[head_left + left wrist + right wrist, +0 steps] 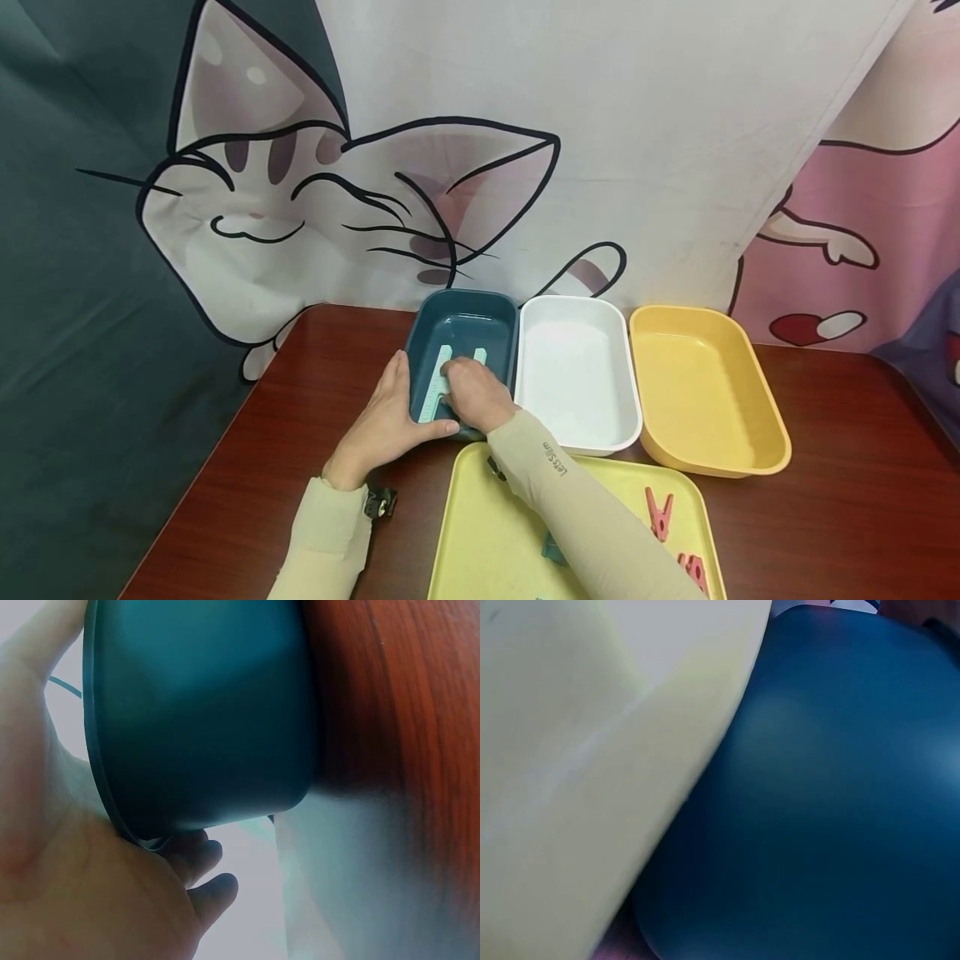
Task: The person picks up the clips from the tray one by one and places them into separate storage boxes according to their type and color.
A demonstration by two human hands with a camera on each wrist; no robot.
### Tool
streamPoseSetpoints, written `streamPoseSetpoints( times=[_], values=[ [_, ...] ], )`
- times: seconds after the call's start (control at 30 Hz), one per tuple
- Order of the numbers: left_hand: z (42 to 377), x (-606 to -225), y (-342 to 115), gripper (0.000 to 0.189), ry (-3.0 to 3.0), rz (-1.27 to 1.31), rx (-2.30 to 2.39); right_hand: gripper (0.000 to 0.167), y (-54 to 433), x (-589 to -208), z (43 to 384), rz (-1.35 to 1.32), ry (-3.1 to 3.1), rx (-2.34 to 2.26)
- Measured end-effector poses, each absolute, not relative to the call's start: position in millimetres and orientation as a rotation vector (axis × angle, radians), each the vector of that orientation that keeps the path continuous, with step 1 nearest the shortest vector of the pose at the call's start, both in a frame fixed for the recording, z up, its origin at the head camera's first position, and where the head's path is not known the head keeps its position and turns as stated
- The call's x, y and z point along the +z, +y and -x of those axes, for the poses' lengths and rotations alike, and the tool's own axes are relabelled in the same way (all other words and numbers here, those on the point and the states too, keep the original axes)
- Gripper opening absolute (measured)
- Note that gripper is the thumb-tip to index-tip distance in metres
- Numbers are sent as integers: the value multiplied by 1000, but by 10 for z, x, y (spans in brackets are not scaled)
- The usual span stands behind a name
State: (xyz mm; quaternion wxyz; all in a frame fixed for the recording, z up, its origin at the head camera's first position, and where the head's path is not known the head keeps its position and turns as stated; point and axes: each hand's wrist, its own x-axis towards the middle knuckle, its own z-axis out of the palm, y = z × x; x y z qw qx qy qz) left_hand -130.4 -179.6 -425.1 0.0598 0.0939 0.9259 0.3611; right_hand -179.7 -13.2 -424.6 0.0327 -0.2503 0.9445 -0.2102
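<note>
A dark teal tray stands on the table, with long mint-green plastic strips lying in it. My left hand rests against the tray's near left corner, fingers extended along the left side and thumb along the front rim. In the left wrist view, fingertips show beside the tray's outer wall. Inside the tray, my right hand has curled fingers and grips a mint-green plastic piece, mostly hidden by the hand. Only the tray wall and a pale yellow surface fill the right wrist view.
A white tray and a yellow tray stand in a row to the right. Nearer me lies a flat light-yellow tray holding pink clothespins and a teal piece, partly under my right forearm. Behind the table hangs a printed cloth.
</note>
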Motion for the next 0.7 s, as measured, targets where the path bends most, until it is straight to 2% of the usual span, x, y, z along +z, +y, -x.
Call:
streamPoseSetpoints(
  times=[0.2,0.7],
  values=[
    [1304,-4242,-1787,132,2807,-301,1084,32,-119,-4235,1790,783,2906,-684],
    [1312,-4259,-1793,128,2798,-301,1114,35,-84,-4051,1716,848,2941,-699]
  ],
)
